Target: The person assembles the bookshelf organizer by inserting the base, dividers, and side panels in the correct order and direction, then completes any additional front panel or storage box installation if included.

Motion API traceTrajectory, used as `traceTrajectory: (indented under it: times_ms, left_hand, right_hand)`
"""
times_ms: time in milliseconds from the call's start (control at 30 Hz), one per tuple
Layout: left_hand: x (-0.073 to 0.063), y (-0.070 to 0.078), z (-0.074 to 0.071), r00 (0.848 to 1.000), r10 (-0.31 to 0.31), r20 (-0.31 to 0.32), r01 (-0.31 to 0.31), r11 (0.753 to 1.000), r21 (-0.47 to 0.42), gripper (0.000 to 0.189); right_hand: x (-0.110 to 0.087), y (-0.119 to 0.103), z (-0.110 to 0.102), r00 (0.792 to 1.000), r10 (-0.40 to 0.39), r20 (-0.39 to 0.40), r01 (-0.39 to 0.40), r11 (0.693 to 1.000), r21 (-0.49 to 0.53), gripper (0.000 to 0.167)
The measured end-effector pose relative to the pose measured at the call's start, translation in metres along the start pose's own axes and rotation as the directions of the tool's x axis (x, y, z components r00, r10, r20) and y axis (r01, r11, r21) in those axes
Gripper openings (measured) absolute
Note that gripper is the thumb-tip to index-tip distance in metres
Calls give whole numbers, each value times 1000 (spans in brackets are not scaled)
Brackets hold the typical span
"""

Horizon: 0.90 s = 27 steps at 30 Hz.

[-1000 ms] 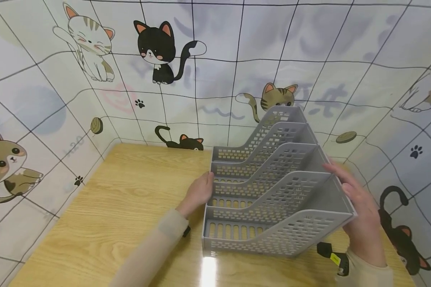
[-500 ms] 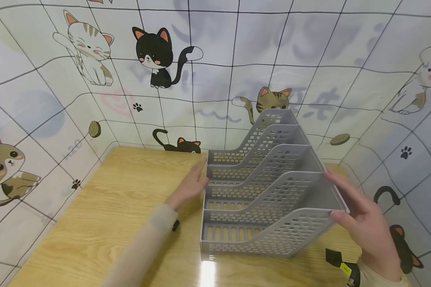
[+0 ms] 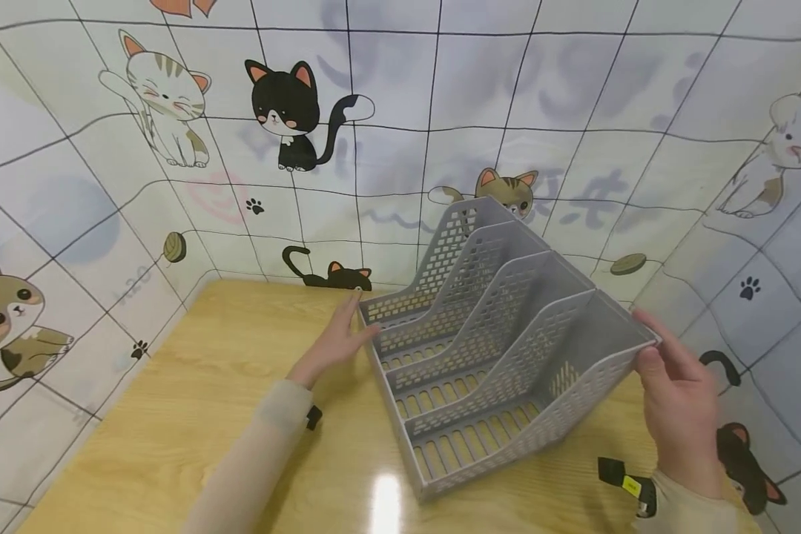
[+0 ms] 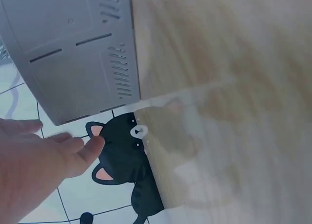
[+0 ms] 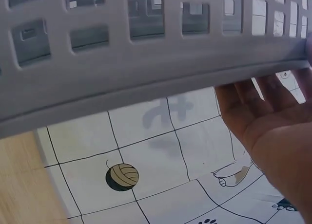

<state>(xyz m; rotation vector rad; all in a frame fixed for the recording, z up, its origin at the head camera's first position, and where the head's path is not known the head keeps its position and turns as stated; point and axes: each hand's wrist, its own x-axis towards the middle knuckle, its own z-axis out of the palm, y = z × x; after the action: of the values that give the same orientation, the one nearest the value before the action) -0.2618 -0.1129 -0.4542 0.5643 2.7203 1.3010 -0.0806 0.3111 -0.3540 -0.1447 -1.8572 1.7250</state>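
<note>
A grey plastic file holder [image 3: 601,319] with several slatted compartments is at the middle right of the table, turned at an angle with its low front edge towards the left. My right hand [image 3: 681,400] grips its tall right corner, thumb on the near side and fingers behind; the right wrist view has the fingers [image 5: 273,92] at the lower edge of the perforated wall. By the far left corner is my left hand [image 3: 334,341], fingers extended and thumb close to the rim. Seen from the left wrist, that hand [image 4: 48,160] lies beside the holder's smooth outer face [image 4: 78,73]; contact cannot be told.
The light wood table [image 3: 240,356] meets cat-printed tiled sheeting [image 3: 400,148] at the back and on both sides. The holder's far end is close to the back sheeting. Black straps, one with a yellow label [image 3: 630,486], are at the wrists.
The file holder has turned counterclockwise, its far end going left and its near front corner right. My left hand has shifted left and its fingers spread; my right hand now grips the near tall corner.
</note>
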Motion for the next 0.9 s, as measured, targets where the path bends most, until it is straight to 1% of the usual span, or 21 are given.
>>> traceTrajectory:
  times_ms: [67, 133, 200, 267, 333, 367, 400, 500, 567, 633, 700, 733, 800, 900]
  left_hand:
    - [3, -1, -2, 1000, -16, -9, 15, 999, -39, 89]
    - [4, -2, -5, 999, -41, -34, 39, 997, -60, 86]
    - [3, -4, -8, 997, -47, -65, 44, 998, -41, 81]
    - [0, -4, -11, 994, -57, -90, 56, 998, -18, 75]
    - [-4, -4, -15, 992, -68, -102, 69, 998, 7, 70]
    - [-6, -3, -17, 992, -81, -98, 83, 996, 26, 68]
    - [-9, -1, -19, 992, -93, -89, 97, 994, 40, 66]
    - [-18, 5, -27, 990, -131, -51, 135, 987, 84, 64]
    - [-24, 9, -31, 989, -148, -15, 149, 982, 115, 62]
    - [-28, 13, -35, 986, -159, 39, 154, 981, 120, 61]
    - [-32, 15, -37, 981, -162, 108, 148, 981, 129, 57]
    - [-34, 16, -38, 976, -160, 149, 141, 982, 128, 55]
    - [-37, 18, -39, 960, -163, 227, 142, 984, 109, 51]
    - [-40, 20, -39, 936, -179, 304, 159, 983, 87, 48]
  right_hand:
    - [1, 2, 3, 999, 35, -39, -38, 996, -84, 37]
    - [3, 4, 6, 996, 51, -75, -65, 977, -201, 33]
    - [4, 5, 9, 993, 41, -109, -73, 949, -306, 28]
    - [7, 5, 12, 990, 25, -136, -74, 926, -370, 29]
    - [9, 4, 12, 987, 52, -154, -114, 897, -427, 32]
    - [10, 3, 12, 988, 70, -141, -127, 884, -451, 36]
    - [10, 3, 12, 988, 95, -125, -143, 871, -471, 40]
    - [11, 2, 9, 987, 156, -48, -159, 850, -502, 47]
    - [12, 4, 8, 988, 145, 45, -105, 865, -490, 50]
    - [14, 9, 7, 984, 106, 145, -26, 884, -466, 50]
    - [16, 15, 6, 964, 86, 250, 44, 881, -470, 51]
    - [17, 19, 6, 950, 78, 303, 74, 885, -460, 52]
    - [20, 27, 6, 920, 92, 381, 96, 890, -447, 57]
    - [22, 37, 4, 884, 154, 442, 75, 886, -458, 64]
